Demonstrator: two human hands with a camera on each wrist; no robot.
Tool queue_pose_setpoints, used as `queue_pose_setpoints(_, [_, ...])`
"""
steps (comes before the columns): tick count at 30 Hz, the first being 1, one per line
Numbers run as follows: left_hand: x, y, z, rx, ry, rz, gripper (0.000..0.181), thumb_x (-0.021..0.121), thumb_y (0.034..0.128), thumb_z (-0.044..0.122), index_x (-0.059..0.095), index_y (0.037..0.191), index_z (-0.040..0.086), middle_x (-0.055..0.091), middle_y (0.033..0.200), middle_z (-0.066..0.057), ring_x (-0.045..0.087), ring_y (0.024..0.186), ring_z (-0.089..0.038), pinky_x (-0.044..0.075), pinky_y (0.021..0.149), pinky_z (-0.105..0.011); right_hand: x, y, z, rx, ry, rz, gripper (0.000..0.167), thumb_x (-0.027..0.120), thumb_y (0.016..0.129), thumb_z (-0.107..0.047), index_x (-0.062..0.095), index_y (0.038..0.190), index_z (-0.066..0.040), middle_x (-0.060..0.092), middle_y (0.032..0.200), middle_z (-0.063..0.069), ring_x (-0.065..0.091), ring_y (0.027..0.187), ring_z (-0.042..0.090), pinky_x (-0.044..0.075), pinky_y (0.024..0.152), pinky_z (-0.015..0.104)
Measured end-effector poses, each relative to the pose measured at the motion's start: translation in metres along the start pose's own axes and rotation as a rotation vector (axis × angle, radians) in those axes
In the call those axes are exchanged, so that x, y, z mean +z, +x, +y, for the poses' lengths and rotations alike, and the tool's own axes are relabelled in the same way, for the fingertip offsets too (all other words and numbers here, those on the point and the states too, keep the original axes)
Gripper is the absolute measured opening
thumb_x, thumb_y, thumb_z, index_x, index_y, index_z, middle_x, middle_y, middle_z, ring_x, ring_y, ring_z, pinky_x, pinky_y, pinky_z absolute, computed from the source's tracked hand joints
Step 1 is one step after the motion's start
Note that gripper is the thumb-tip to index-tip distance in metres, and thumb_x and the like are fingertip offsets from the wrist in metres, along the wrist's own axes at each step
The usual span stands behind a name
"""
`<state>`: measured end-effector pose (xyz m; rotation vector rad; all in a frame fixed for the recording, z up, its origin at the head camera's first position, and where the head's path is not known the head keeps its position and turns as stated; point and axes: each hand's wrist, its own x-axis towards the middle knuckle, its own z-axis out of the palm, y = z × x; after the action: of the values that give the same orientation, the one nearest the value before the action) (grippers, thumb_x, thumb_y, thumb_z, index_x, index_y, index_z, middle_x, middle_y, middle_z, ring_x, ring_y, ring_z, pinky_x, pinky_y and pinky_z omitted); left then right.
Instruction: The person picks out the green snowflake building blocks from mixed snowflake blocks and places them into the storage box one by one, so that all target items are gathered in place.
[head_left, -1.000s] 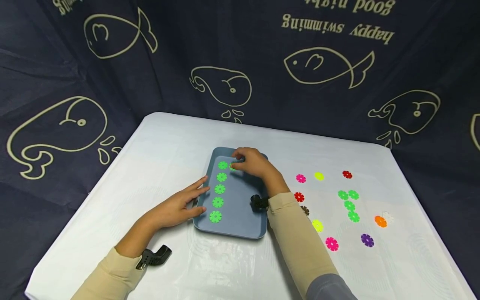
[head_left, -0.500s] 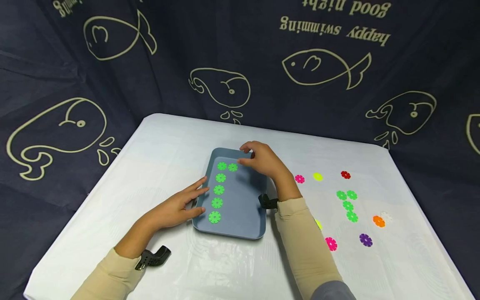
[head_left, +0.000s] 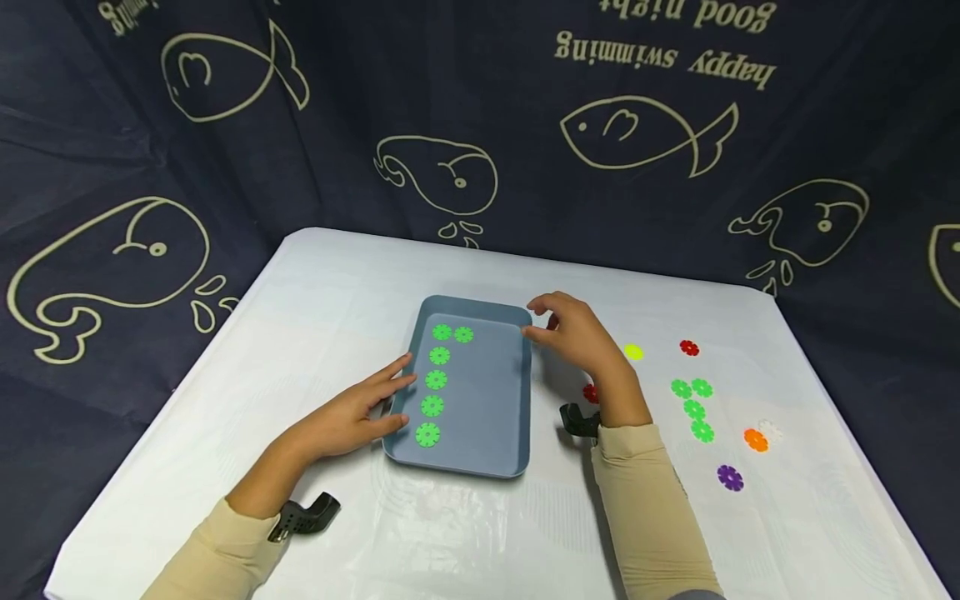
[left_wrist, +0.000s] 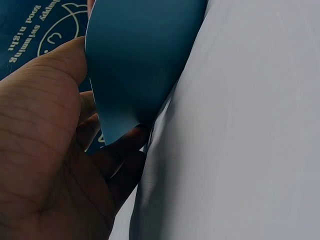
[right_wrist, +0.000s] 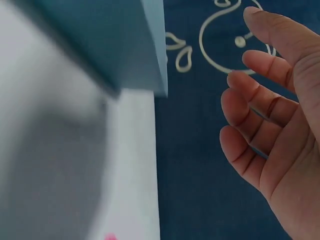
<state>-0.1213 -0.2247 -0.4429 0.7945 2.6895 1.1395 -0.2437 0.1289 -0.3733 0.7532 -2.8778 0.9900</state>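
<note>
A blue-grey rectangular tray (head_left: pixel 480 400) lies on the white table. Several green notched flower discs (head_left: pixel 437 380) form a column along its left side, with one more green disc (head_left: pixel 463 334) beside the farthest one. My left hand (head_left: pixel 352 417) rests at the tray's left rim, its thumb and two fingers spread over the edge. Lower fingers (left_wrist: pixel 127 150) touch the outside of the tray wall in the left wrist view. My right hand (head_left: pixel 573 333), fingers loosely bent and holding nothing, hovers just beyond the tray's right rim, near the far corner.
Right of the tray lie several loose green discs (head_left: pixel 694 409). Around them are yellow (head_left: pixel 633 352), red (head_left: pixel 689 347), orange (head_left: pixel 756 440), white and purple (head_left: pixel 731 477) discs. My right forearm hides part of that area. A dark printed cloth (head_left: pixel 480 108) hangs behind the table.
My right hand has let go of the green disc at the tray's far end and moved right, out past the tray's right rim. My left hand has stayed at the left rim.
</note>
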Motion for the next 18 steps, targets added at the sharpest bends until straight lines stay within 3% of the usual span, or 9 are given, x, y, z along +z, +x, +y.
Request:
queue_pose_setpoints(9, [0.000, -0.001, 0.000, -0.011, 0.015, 0.003, 0.068, 0.065, 0.0972, 0.039, 0.041, 0.152, 0.008, 0.015, 0.166, -0.001, 0.021, 0.148, -0.029, 0.029, 0.112, -0.055, -0.027, -0.034, 0.032, 0.037, -0.064, 0.069, 0.039, 0.075, 0.090, -0.023, 0.065, 0.124, -0.005, 0.064, 0.118, 0.008, 0.057, 0.088, 0.023, 0.048, 0.070, 0.038])
queue_pose_setpoints(18, [0.000, 0.001, 0.001, -0.008, -0.004, -0.007, 0.068, 0.065, 0.0969, 0.040, 0.040, 0.152, 0.009, 0.014, 0.166, -0.001, 0.019, 0.148, -0.028, 0.028, 0.113, -0.054, -0.049, -0.066, 0.060, 0.132, -0.096, 0.112, 0.037, 0.074, 0.091, -0.020, 0.065, 0.123, -0.003, 0.064, 0.115, 0.013, 0.057, 0.089, 0.026, 0.048, 0.072, 0.039])
